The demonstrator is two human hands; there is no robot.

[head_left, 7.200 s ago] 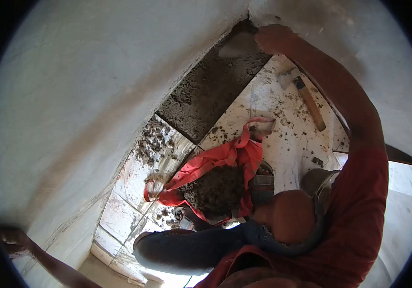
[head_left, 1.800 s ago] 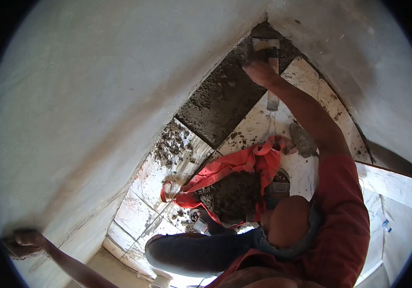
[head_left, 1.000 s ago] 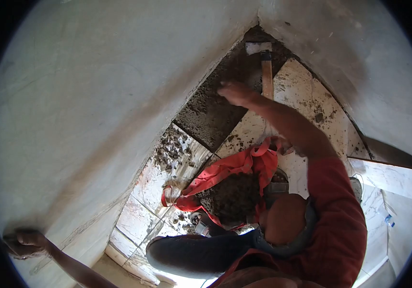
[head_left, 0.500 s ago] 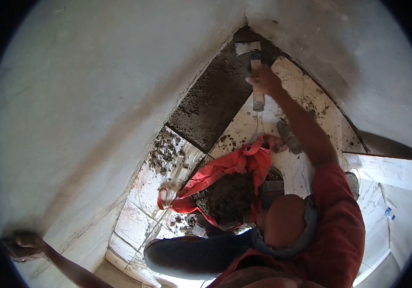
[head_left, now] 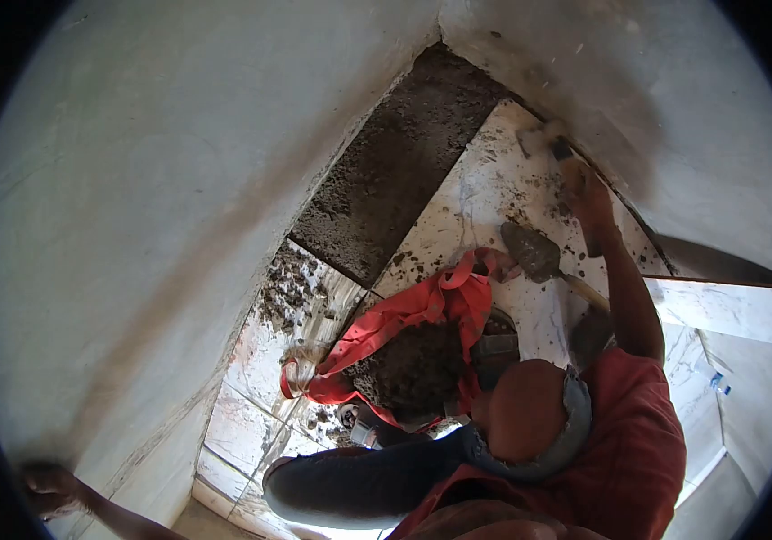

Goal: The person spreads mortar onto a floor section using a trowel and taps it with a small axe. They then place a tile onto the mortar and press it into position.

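Observation:
My right hand [head_left: 591, 202] is closed around the handle of a hammer [head_left: 543, 139], whose pale head is blurred beside the right wall. Beneath that arm, a trowel [head_left: 532, 252] lies on the white floor tile [head_left: 480, 175], its blade smeared with mortar. Far out on the left, my left hand [head_left: 49, 490] rests against the grey wall [head_left: 134, 270], its fingers dark in shadow but seemingly apart, with nothing visible in them. In front of my bent knee, a red cloth or bag [head_left: 395, 319] surrounds a heap of dark mortar [head_left: 417, 369].
A bed of dark mortar [head_left: 395, 171] fills the corner between the walls. Crumbs of mortar [head_left: 287, 288] litter the left tiles. By my leg stands a small container [head_left: 363, 432]. A plastic bottle [head_left: 719, 382] lies at the right.
My right hand has carried the hammer right and slightly down, from above the mortar bed in the corner to beside the right wall. My left hand stays at the left wall.

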